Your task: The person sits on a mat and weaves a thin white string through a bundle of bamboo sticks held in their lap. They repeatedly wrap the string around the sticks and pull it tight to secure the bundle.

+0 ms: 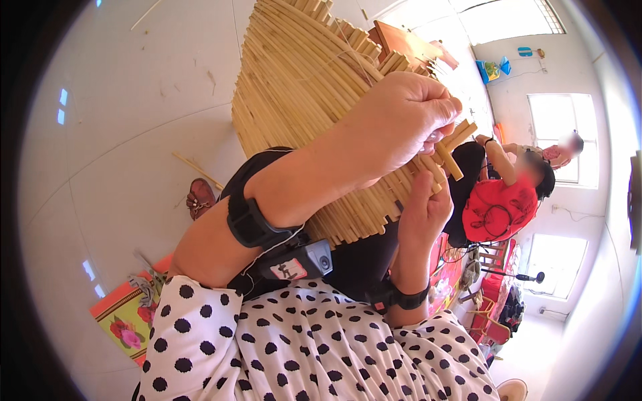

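Observation:
A wide mat of yellow bamboo sticks (301,73), laid side by side, rests across my lap and spreads away to the upper left. My left hand (414,110) is closed in a pinch above its right edge; what the fingers hold is too hidden to name. Close below, my right hand (428,210) grips the ends of the sticks at that edge, thumb on top. Two loose-looking stick ends (458,144) stick out crosswise beside my left hand. A thin cord (354,57) runs over the far part of the mat.
Black straps circle both my forearms, and a small black camera (314,257) sits at my waist. A brown sandal (199,198), bamboo scraps and a flowered sheet (130,321) lie on the floor. A person in red (498,207) sits at the right, with another person beyond.

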The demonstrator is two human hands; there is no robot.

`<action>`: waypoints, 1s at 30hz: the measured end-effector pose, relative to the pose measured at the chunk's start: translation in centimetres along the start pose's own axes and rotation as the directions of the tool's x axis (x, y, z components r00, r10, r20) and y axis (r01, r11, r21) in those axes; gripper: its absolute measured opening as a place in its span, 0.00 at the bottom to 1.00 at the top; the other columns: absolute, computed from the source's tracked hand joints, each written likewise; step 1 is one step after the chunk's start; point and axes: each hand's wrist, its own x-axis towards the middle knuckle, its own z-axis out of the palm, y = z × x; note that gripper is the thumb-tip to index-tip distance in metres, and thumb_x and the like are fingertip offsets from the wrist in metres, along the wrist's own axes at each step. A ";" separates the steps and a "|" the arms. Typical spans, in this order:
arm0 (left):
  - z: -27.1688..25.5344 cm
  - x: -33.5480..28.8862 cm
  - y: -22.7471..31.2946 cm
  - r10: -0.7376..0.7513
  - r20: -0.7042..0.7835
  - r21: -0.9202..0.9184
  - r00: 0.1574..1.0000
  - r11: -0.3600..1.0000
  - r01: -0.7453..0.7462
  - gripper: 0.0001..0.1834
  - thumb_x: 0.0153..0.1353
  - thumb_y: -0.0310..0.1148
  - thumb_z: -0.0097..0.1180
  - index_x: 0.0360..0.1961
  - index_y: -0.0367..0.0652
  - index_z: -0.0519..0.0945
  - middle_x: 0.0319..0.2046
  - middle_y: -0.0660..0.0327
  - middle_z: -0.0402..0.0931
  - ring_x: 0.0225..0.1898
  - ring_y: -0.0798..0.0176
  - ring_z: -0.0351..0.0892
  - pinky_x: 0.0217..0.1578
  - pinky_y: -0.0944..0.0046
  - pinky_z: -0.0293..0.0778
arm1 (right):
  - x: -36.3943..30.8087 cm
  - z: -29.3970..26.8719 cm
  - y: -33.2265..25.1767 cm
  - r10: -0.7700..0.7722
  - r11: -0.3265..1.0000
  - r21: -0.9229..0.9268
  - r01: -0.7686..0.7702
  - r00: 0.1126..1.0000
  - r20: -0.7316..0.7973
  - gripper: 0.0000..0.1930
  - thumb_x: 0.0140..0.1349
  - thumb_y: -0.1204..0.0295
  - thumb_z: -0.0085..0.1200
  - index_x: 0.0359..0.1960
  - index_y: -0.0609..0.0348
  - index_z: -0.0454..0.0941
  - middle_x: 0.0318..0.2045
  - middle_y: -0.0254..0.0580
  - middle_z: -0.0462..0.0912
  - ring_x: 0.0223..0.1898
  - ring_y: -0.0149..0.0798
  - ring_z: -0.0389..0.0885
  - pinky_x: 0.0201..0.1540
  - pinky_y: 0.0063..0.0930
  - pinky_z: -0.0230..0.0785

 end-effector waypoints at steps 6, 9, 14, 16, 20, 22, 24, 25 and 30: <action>2.4 -1.4 -0.6 0.382 0.043 0.603 0.923 0.727 -0.329 0.16 0.72 0.33 0.48 0.23 0.42 0.72 0.19 0.69 0.64 0.23 0.75 0.59 0.25 0.72 0.59 | 0.2 0.8 1.7 -0.111 0.976 0.183 0.117 0.993 -0.044 0.14 0.73 0.66 0.48 0.36 0.65 0.77 0.21 0.32 0.74 0.25 0.21 0.66 0.27 0.20 0.61; 0.9 -0.8 0.0 -0.007 -0.045 0.030 0.999 1.000 0.009 0.17 0.72 0.34 0.48 0.23 0.42 0.71 0.19 0.69 0.64 0.23 0.74 0.61 0.27 0.71 0.61 | 0.8 -0.1 -0.1 0.010 1.000 0.000 -0.010 0.999 0.036 0.13 0.73 0.66 0.48 0.36 0.65 0.77 0.21 0.32 0.74 0.25 0.21 0.66 0.27 0.21 0.60; 1.4 -1.2 0.0 0.005 0.000 0.163 1.000 0.987 -0.005 0.17 0.72 0.35 0.48 0.23 0.43 0.69 0.19 0.69 0.65 0.22 0.74 0.61 0.27 0.71 0.62 | 1.2 -1.0 0.1 0.029 0.998 -0.064 -0.023 0.995 0.092 0.14 0.69 0.66 0.51 0.39 0.67 0.80 0.16 0.42 0.73 0.18 0.31 0.69 0.23 0.29 0.61; 1.0 -1.4 0.4 -0.019 0.024 0.116 1.000 0.993 0.016 0.17 0.72 0.35 0.49 0.23 0.43 0.69 0.20 0.69 0.65 0.22 0.74 0.61 0.28 0.71 0.62 | 0.8 -0.9 -0.4 0.050 0.996 -0.079 -0.044 0.995 0.081 0.15 0.69 0.65 0.52 0.40 0.68 0.79 0.16 0.41 0.74 0.18 0.30 0.70 0.23 0.29 0.61; 0.9 -1.5 1.4 -0.052 -0.010 0.147 0.999 0.988 0.053 0.17 0.72 0.36 0.49 0.23 0.43 0.69 0.20 0.69 0.65 0.22 0.74 0.61 0.30 0.70 0.65 | 0.4 -0.6 -0.7 0.020 0.998 -0.058 -0.019 1.000 0.014 0.13 0.66 0.67 0.55 0.44 0.66 0.77 0.19 0.40 0.76 0.17 0.30 0.72 0.21 0.27 0.61; 1.1 -1.6 1.5 -0.063 0.018 0.181 0.998 0.982 0.059 0.18 0.72 0.36 0.49 0.23 0.44 0.69 0.20 0.69 0.65 0.22 0.74 0.61 0.32 0.70 0.67 | 0.6 -0.4 -1.6 -0.014 0.998 -0.059 0.014 1.000 0.003 0.11 0.65 0.70 0.56 0.43 0.64 0.76 0.19 0.41 0.76 0.16 0.34 0.74 0.20 0.28 0.62; 1.4 -1.8 1.7 -0.055 -0.023 0.179 0.998 0.982 0.058 0.17 0.72 0.36 0.49 0.23 0.44 0.69 0.19 0.70 0.65 0.22 0.74 0.61 0.33 0.70 0.68 | 0.6 0.1 -1.3 -0.070 0.994 -0.088 0.069 0.998 -0.007 0.10 0.65 0.71 0.55 0.42 0.64 0.76 0.20 0.43 0.76 0.16 0.37 0.74 0.20 0.31 0.63; 1.6 -1.9 1.8 -0.051 -0.043 0.177 0.998 0.982 0.058 0.17 0.72 0.37 0.49 0.23 0.44 0.69 0.19 0.70 0.65 0.22 0.74 0.61 0.34 0.69 0.69 | 0.6 0.3 -1.2 -0.097 0.990 -0.104 0.095 0.995 -0.012 0.09 0.65 0.71 0.55 0.42 0.64 0.76 0.20 0.44 0.76 0.16 0.38 0.74 0.20 0.32 0.63; 3.0 -2.7 2.3 -0.044 -0.027 0.445 0.999 0.894 0.051 0.17 0.72 0.36 0.49 0.24 0.43 0.69 0.19 0.69 0.65 0.22 0.75 0.61 0.37 0.69 0.71 | 0.6 -0.3 -1.8 -0.184 0.961 -0.210 0.181 0.983 0.007 0.07 0.64 0.73 0.55 0.37 0.66 0.76 0.21 0.48 0.75 0.18 0.49 0.75 0.21 0.37 0.65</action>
